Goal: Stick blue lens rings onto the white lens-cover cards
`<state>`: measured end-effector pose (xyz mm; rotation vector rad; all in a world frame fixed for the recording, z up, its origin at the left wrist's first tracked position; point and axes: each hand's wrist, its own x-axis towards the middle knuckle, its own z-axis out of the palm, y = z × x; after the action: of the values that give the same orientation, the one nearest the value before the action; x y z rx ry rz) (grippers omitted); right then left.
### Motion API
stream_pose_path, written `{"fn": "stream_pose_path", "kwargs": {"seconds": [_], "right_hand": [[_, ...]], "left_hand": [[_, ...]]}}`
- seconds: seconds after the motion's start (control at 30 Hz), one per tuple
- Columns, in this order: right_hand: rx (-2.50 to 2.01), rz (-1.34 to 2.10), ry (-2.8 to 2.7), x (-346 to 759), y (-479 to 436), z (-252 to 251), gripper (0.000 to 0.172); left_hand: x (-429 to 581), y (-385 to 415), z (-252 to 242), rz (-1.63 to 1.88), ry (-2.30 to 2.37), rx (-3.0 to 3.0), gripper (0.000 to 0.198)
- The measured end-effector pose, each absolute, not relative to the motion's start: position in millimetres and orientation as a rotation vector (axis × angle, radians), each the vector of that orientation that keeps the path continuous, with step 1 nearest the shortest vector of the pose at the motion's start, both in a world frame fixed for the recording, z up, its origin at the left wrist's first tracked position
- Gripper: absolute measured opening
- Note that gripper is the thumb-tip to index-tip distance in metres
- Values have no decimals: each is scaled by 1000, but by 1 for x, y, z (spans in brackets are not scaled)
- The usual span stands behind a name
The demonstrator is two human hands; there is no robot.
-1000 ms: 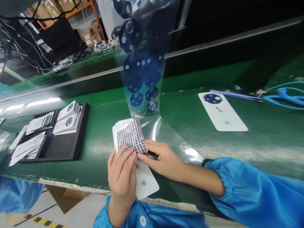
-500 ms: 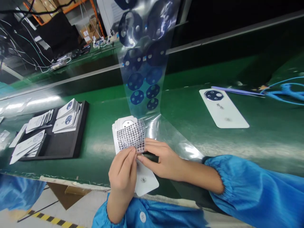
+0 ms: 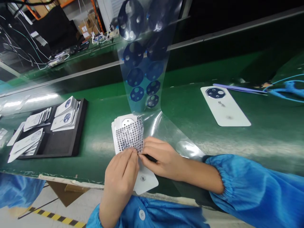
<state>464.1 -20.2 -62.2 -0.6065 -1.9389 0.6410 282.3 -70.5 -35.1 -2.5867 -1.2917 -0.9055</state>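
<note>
My left hand (image 3: 121,172) grips a fanned stack of white phone back covers (image 3: 123,122) at the near edge of the green conveyor belt (image 3: 99,126). A clear sheet of tiny round stickers (image 3: 130,136) lies on top of the stack. My right hand (image 3: 161,156) pinches the lower right corner of that sheet, fingers pressed together, with a dark slim tool partly hidden under them. Just behind the stack, a clear film strip with dark blue round camera rings (image 3: 142,76) rises from the belt.
A black tray (image 3: 61,144) holding stacks of white covers sits at the left. One white back cover with a blue camera ring (image 3: 225,106) lies on the belt at right, beside purple tweezers (image 3: 239,88) and a blue coiled cord (image 3: 289,87). Cables and boxes fill the far left.
My hands and the stack have shifted slightly left and toward me. My right fingers stay pinched at the sticker sheet's corner.
</note>
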Motion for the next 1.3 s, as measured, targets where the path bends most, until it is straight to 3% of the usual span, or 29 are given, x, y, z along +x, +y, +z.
{"fn": "stream_pose_path", "kwargs": {"seconds": [0.13,0.33,0.67,1.3], "right_hand": [[-606,577,-2014,467,-20,-63,21],[-608,454,-2120,469,-23,-61,21],[-657,572,-1999,467,-24,-62,19],[-686,628,-1958,465,-23,-62,18]], "left_hand": [[273,-66,-18,-660,-1229,-2745,24],[273,-63,-10,-653,-1377,-2881,16],[289,-59,-20,-1071,-1638,-2795,11],[287,-57,-33,-1307,-1634,-2725,12]]}}
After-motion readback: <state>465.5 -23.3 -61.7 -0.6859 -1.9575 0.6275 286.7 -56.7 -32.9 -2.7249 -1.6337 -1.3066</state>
